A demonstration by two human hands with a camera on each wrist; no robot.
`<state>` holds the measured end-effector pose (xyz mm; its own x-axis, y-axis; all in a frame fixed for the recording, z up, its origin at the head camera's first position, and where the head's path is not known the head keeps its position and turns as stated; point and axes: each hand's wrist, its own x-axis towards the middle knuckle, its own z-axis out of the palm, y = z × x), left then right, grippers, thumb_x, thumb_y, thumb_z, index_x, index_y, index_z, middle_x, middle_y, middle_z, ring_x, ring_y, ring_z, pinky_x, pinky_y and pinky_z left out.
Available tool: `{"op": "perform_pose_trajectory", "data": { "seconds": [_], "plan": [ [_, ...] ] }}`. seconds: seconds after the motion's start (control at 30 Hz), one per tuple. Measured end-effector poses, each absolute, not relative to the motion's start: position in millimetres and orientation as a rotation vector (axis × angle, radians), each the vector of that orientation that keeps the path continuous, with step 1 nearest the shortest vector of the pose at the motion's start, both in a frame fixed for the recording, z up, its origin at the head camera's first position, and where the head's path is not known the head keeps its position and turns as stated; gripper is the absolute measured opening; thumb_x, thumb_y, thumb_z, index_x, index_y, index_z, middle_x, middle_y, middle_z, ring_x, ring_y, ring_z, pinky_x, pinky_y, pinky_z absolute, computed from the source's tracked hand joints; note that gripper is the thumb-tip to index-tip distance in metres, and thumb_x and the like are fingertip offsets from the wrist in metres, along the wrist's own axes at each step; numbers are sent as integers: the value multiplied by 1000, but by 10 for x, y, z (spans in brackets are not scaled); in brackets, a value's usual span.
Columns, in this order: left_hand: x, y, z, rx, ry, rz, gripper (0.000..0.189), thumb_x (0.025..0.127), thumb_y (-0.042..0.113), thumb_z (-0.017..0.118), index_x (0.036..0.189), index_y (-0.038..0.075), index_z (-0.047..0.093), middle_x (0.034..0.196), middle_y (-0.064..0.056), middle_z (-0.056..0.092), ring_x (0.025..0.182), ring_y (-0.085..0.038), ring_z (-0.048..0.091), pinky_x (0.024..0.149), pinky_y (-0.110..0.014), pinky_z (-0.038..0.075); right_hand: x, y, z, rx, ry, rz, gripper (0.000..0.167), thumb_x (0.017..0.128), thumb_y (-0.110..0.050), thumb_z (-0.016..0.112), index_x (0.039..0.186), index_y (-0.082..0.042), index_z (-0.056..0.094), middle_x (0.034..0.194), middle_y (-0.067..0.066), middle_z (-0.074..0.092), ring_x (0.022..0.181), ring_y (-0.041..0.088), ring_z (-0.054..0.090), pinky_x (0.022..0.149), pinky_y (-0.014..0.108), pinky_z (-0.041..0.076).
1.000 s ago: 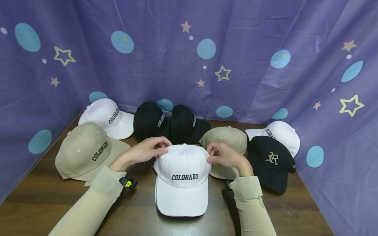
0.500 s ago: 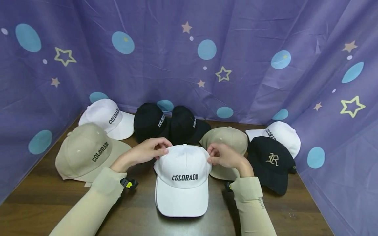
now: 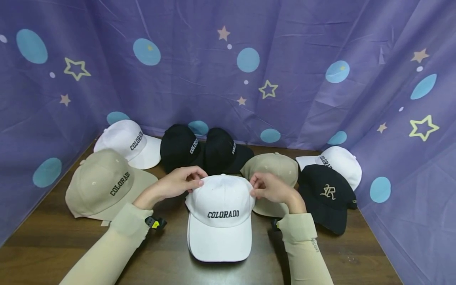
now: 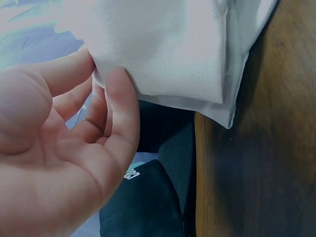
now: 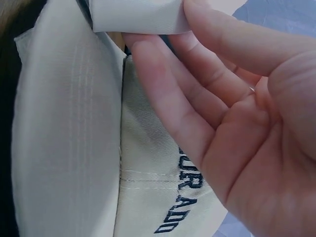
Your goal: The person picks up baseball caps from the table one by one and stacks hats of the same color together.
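A white baseball cap [image 3: 224, 202] with dark COLORADO lettering sits at the front middle of the table, its brim toward me. A second white edge runs along its left side. My left hand [image 3: 179, 182] pinches the cap at its upper left, thumb and fingertips on the cloth. In the left wrist view, layered white fabric [image 4: 163, 54] lies between the left thumb and fingers [image 4: 123, 103]. On the upper right, my right hand [image 3: 272, 188] pinches the cap's edge. Right behind that hand is a beige cap [image 3: 276, 166], partly hidden; its lettering [image 5: 185, 202] shows in the right wrist view.
On the left lie a white cap [image 3: 122, 138] and a beige cap [image 3: 103, 184]. Two black caps [image 3: 179, 146] stand at the back middle. A black cap with a gold emblem [image 3: 325, 198] overlaps a white cap [image 3: 343, 164] on the right. A purple curtain [image 3: 199, 79] borders the table [image 3: 171, 253].
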<state>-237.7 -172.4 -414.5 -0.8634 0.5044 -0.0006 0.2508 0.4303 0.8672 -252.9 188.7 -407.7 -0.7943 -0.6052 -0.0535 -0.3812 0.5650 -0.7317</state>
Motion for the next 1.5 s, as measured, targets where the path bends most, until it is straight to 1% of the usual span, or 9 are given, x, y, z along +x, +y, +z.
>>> {"op": "perform_pose_trajectory", "data": {
  "seconds": [0.23, 0.43, 0.7, 0.93, 1.03, 1.13, 1.23, 1.37, 1.5],
  "plan": [
    [-2406, -1781, -4143, 676, 2466, 1358, 20, 106, 21, 68, 124, 13, 71, 102, -6, 68, 89, -23, 64, 81, -46, 62, -2499, 1884, -4008, -832, 2523, -1040, 13, 96, -5, 78, 104, -5, 67, 94, 6, 74, 84, 16, 67, 76, 32, 54],
    [-2409, -1823, -4075, 731, 2591, 1330, 17, 105, 22, 70, 120, 15, 74, 102, -2, 70, 92, -21, 64, 82, -35, 57, -2413, 1943, -3781, -856, 2603, -1098, 14, 102, -10, 71, 114, -3, 71, 106, 9, 75, 100, 19, 71, 89, 36, 56],
    [-2337, -1793, -3985, 839, 2628, 1380, 19, 103, 23, 73, 119, 13, 75, 101, 2, 70, 92, -19, 65, 81, -30, 54, -2229, 2305, -3498, -740, 2863, -1271, 18, 102, -18, 74, 120, -13, 73, 103, 2, 77, 92, 26, 75, 75, 33, 58],
    [-2299, -1758, -3896, 943, 2639, 1413, 15, 102, 23, 75, 117, 19, 75, 100, 4, 69, 89, -16, 66, 77, -29, 54, -2364, 2798, -3301, -568, 3153, -1104, 21, 105, -21, 70, 121, -7, 71, 107, 11, 78, 98, 30, 74, 75, 25, 54],
    [-2285, -1766, -3853, 937, 2653, 1438, 15, 101, 21, 75, 116, 17, 75, 100, 4, 69, 89, -16, 66, 77, -29, 54, -2513, 3046, -3234, -403, 3231, -997, 28, 106, -27, 67, 124, -6, 70, 115, 16, 77, 106, 36, 74, 81, 34, 56],
    [-2280, -1763, -3836, 932, 2660, 1451, 15, 101, 21, 75, 116, 17, 75, 100, 4, 69, 90, -16, 66, 77, -29, 54, -2665, 3311, -3234, -247, 3267, -903, 35, 107, -30, 63, 129, -3, 67, 124, 23, 73, 112, 44, 71, 88, 50, 56],
    [-2272, -1754, -3823, 935, 2671, 1452, 13, 102, 22, 75, 114, 19, 75, 101, 4, 68, 91, -16, 66, 77, -29, 54, -2779, 3570, -3281, -128, 3290, -817, 43, 107, -30, 62, 135, 3, 62, 132, 31, 66, 119, 52, 65, 95, 63, 51],
    [-2264, -1745, -3814, 939, 2684, 1468, 13, 102, 22, 75, 114, 20, 75, 103, 4, 67, 92, -15, 65, 78, -29, 54, -2872, 3837, -3367, -28, 3296, -736, 54, 105, -28, 62, 141, 12, 53, 136, 43, 55, 127, 63, 48, 104, 71, 40],
    [-2278, -1730, -3826, 941, 2693, 1469, 14, 102, 22, 75, 115, 17, 75, 103, 4, 67, 93, -15, 65, 80, -29, 55, -2916, 3997, -3493, 51, 3292, -680, 65, 102, -30, 65, 144, 16, 46, 138, 46, 47, 132, 64, 38, 107, 72, 33]
  ]
}}
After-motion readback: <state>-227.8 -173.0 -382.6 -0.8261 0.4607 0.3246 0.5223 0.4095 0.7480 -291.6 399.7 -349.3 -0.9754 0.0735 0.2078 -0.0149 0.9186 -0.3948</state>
